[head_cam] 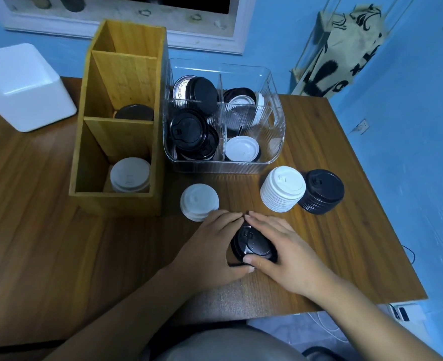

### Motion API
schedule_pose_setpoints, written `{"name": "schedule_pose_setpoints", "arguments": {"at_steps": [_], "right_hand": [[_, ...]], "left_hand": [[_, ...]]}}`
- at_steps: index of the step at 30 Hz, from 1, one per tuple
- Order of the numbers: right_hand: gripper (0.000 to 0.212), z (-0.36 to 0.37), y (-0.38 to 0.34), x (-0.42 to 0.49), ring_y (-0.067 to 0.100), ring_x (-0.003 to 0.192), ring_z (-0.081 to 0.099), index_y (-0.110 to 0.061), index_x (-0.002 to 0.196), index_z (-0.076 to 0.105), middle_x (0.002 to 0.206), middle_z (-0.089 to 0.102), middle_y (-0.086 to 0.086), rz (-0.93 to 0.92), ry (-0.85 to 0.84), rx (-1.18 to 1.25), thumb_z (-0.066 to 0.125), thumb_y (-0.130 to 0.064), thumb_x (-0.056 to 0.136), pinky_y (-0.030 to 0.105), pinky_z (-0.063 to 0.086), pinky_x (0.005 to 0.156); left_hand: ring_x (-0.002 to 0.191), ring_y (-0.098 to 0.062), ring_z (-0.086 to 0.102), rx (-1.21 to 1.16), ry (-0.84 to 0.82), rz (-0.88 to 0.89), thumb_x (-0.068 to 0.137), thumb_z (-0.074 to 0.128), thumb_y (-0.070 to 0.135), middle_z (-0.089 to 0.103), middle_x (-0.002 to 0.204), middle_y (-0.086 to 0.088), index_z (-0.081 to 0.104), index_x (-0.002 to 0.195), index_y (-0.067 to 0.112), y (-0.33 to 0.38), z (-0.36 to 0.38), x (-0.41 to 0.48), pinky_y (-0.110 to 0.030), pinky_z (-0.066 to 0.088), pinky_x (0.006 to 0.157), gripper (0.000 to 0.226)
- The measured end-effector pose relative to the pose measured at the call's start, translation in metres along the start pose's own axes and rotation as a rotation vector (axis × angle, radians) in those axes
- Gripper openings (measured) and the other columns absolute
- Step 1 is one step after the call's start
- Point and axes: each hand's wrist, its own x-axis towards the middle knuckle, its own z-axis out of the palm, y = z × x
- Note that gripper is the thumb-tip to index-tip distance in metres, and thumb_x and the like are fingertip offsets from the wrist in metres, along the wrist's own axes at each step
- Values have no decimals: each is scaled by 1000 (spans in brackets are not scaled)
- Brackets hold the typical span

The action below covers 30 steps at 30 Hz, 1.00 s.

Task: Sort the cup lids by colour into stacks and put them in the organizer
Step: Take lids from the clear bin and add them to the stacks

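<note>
Both my hands wrap a short stack of black lids (254, 244) on the wooden table (45, 243). My left hand (212, 246) grips its left side and my right hand (285, 252) its right side, fingertips meeting behind it. A small white stack (199, 201) stands just beyond my left hand. Farther right stand a tall white stack (282, 188) and a black stack (321, 191). The wooden organizer (126, 201) holds white lids (130, 174) in its near compartment and black lids (134, 112) in the middle one.
A clear plastic bin (223, 166) behind the stacks holds several mixed black and white lids in divided sections. A white foam box (19, 87) sits at the table's far left. The table's right edge lies close to the black stack, by the blue wall.
</note>
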Motion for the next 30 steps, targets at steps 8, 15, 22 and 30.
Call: {"name": "schedule_pose_setpoints", "arguments": {"at_steps": [8, 15, 22, 30], "right_hand": [[81, 4, -4, 5, 1, 144, 33, -37, 150, 40, 155, 38, -22, 25, 58, 181, 72, -62, 80, 35, 34, 117], [41, -54, -31, 42, 8, 122, 56, -23, 129, 63, 128, 64, -10, -155, 212, -121, 57, -49, 98, 26, 45, 104], [35, -108, -39, 167, 26, 104, 65, -22, 120, 68, 120, 68, 6, -36, 13, -516, 58, -3, 92, 40, 55, 86], [14, -104, -34, 214, 26, 63, 57, -16, 68, 63, 75, 63, 4, -5, -399, -789, 65, -10, 80, 36, 54, 63]], "left_hand": [[135, -1, 37, -32, 19, -18, 78, 79, 53, 45, 146, 11, 42, 149, 19, 4, 0, -3, -16, 22, 116, 87], [139, -3, 32, 31, 40, -101, 80, 74, 60, 41, 150, 8, 38, 151, 19, 3, 3, -5, -13, 16, 118, 89], [144, 7, 10, 80, 11, -115, 85, 68, 63, 25, 163, 12, 21, 159, 25, 6, 2, -4, -7, -3, 113, 96], [149, -3, 20, 61, 29, -111, 86, 68, 62, 29, 162, 9, 24, 158, 22, 4, 3, -5, -12, 4, 117, 94]]}}
